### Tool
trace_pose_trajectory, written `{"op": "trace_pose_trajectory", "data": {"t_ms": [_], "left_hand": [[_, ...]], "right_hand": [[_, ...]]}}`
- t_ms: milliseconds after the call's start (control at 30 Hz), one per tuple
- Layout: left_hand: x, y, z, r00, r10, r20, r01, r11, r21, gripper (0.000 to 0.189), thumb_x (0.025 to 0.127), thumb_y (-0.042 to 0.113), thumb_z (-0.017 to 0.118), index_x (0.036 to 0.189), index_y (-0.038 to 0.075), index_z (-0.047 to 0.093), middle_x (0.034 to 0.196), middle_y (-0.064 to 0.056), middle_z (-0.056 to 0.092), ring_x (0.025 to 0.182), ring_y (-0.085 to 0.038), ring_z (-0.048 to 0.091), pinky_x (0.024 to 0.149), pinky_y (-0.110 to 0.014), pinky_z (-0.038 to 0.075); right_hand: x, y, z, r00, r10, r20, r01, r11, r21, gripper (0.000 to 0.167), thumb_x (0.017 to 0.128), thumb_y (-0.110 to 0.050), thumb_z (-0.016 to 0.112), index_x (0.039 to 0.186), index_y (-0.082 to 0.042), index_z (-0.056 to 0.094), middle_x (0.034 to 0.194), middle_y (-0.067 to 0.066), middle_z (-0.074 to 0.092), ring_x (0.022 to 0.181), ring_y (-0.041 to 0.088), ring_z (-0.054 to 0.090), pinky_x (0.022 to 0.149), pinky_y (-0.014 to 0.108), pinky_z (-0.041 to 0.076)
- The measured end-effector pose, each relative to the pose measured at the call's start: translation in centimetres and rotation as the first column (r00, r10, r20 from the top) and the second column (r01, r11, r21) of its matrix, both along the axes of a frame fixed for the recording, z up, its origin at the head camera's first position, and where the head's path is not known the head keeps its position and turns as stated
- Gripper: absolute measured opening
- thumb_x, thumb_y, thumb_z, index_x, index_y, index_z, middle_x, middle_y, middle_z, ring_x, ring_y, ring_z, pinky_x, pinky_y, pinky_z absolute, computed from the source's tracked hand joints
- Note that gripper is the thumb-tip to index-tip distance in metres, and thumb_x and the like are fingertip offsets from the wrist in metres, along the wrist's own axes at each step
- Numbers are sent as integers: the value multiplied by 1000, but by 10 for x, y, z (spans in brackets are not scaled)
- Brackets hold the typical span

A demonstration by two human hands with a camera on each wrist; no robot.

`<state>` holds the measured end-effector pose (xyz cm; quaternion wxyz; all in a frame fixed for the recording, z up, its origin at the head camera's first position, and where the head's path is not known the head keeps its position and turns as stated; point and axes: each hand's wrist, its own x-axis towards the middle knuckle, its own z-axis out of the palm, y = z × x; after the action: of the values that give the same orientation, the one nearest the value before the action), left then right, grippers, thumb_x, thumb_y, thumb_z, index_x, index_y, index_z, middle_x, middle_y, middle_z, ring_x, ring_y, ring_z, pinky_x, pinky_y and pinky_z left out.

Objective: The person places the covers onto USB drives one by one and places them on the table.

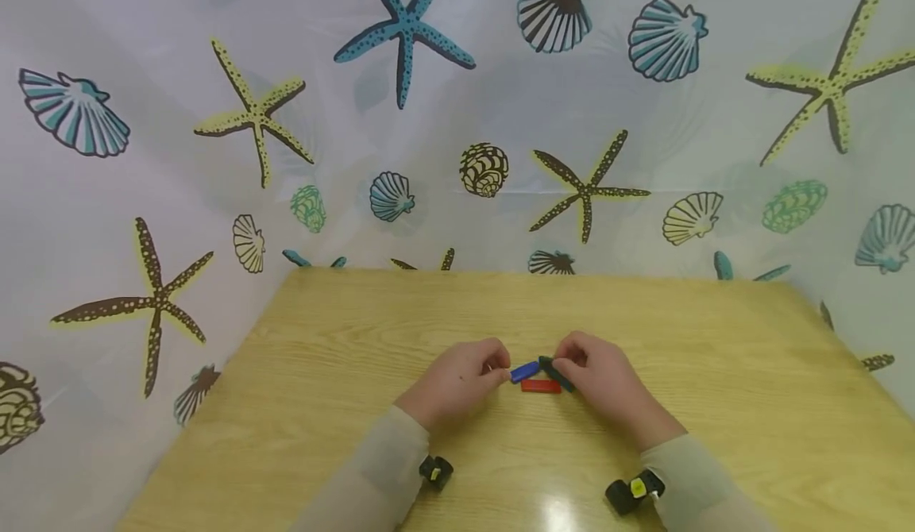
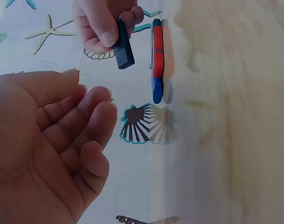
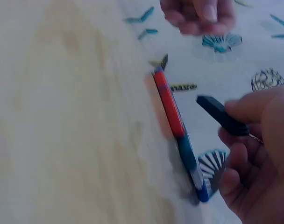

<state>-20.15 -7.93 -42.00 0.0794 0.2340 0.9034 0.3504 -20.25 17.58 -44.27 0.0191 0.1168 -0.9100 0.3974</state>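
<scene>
My right hand (image 1: pixel 604 373) pinches a small dark bar (image 3: pixel 219 113) between thumb and fingers, raised above the table. My left hand (image 1: pixel 461 377) has loosely bent fingers with nothing in them, close to the left end of a blue bar (image 1: pixel 525 371). A red bar (image 1: pixel 541 387) lies just in front of the blue one on the tabletop. By the right hand, a dark green bar (image 1: pixel 565 381) slants against this group. In the right wrist view, the red bar and a teal bar (image 3: pixel 186 151) appear almost in line. Which bars touch is hard to tell.
The light wooden table (image 1: pixel 343 333) is bordered at the back and sides by a white cloth (image 1: pixel 443 127) printed with starfish and shells. Small black cameras (image 1: pixel 438 472) are strapped to both wrists. Light glares on the tabletop near its front.
</scene>
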Motion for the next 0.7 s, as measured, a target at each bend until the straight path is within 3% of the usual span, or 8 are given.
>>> {"op": "trace_pose_trajectory", "data": {"t_ms": [167,333,533,700], "left_hand": [[-1,0,0,1000,-4,15,4,1000,-29,6,102,31,62,106,26,64,89,14,62,79,-11,57,71,-31,49],[1,0,-3,999,15,34,-14,999,-29,7,102,32,63,105,26,64,89,14,62,80,-12,57,72,-32,49],[3,-2,-4,998,29,49,-28,1000,-13,8,102,34,63,104,26,64,88,13,62,80,-13,57,71,-32,49],[4,-2,-5,998,22,51,-21,1000,-18,8,102,34,62,104,26,64,88,13,62,80,-13,57,71,-33,49]], "right_hand": [[-6,17,-4,992,-125,-18,125,992,9,7,99,-24,65,100,-17,65,96,-1,65,87,21,57,79,39,47],[-7,20,-6,992,-124,-7,124,992,37,9,98,-23,65,99,-15,65,95,1,65,87,21,57,78,39,47],[-9,23,-13,987,-161,8,158,977,140,6,96,-19,66,96,-13,64,88,2,63,80,22,56,73,38,47],[-8,21,-16,992,-124,9,120,975,185,6,94,-17,68,94,-12,66,88,2,64,79,22,56,74,41,48]]}}
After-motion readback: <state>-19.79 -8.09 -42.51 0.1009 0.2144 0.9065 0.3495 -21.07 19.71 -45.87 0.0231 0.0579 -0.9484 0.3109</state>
